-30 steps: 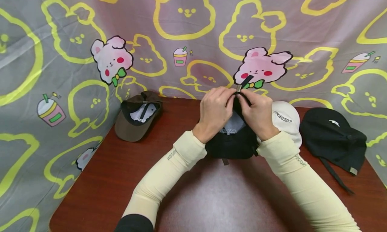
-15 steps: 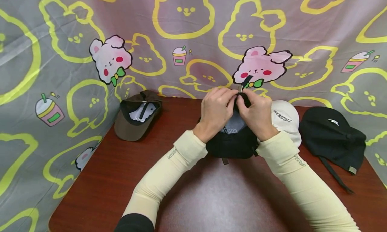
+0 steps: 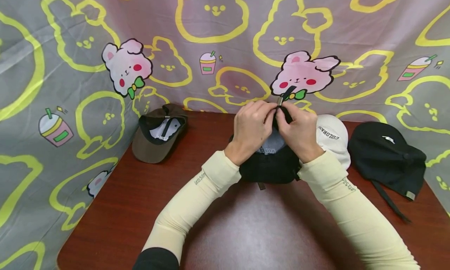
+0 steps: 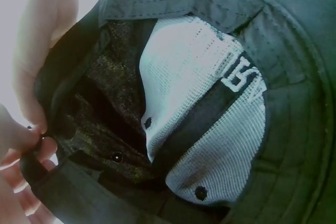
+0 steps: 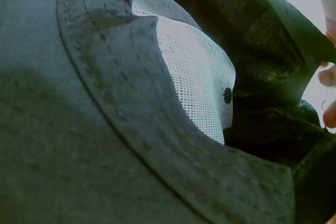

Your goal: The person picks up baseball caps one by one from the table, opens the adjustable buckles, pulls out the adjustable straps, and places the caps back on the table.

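Observation:
Both hands work at the back strap of a black baseball cap, which hangs with its inside facing me. My left hand pinches the strap from the left, beside a small metal buckle. From the right, my right hand pinches the strap just below that buckle. A loose strap end sticks up beyond the buckle. White mesh lining shows inside the cap in the left wrist view. Fingertips appear at the right edge of the right wrist view, by the cap's back opening.
On the reddish-brown table, a brown cap lies inside-up at the left. A white cap sits behind my right forearm, and another black cap with a trailing strap lies to its right. A patterned curtain closes off the back.
The buckle has shifted slightly right between the fingers. Both hands keep their pinch on the strap and have barely moved; the head view has tilted a little.

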`<state>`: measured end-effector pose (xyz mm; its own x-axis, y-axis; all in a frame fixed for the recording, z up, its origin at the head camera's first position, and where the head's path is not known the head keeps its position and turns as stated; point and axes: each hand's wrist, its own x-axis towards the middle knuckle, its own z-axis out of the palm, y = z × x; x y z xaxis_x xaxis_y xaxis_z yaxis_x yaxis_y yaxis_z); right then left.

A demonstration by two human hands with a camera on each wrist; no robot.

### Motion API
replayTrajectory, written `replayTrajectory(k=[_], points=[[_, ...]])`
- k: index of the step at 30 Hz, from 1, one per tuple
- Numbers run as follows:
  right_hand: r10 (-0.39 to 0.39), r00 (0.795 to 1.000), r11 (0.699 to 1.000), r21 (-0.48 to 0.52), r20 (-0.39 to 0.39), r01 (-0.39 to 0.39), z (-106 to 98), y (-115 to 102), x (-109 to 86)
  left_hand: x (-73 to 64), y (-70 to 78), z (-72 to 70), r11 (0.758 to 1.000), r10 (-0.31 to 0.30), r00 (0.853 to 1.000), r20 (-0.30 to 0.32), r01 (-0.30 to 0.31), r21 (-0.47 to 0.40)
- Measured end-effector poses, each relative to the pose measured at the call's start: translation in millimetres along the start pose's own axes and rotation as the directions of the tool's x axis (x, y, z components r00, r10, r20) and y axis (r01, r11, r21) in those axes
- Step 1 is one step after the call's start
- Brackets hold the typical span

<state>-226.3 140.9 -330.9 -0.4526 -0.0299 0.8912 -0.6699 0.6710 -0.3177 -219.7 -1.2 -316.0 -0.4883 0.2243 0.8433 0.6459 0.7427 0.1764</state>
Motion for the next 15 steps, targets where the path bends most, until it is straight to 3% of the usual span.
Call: replayTrajectory(k=[15], points=[[0.049,0.999,0.997,-0.054,0.002,-0.048,-1.0,-0.8,6.4,-4.0,-3.8,-1.2,1.000,0.009,1.000,-0.011,-0.009,0.016]])
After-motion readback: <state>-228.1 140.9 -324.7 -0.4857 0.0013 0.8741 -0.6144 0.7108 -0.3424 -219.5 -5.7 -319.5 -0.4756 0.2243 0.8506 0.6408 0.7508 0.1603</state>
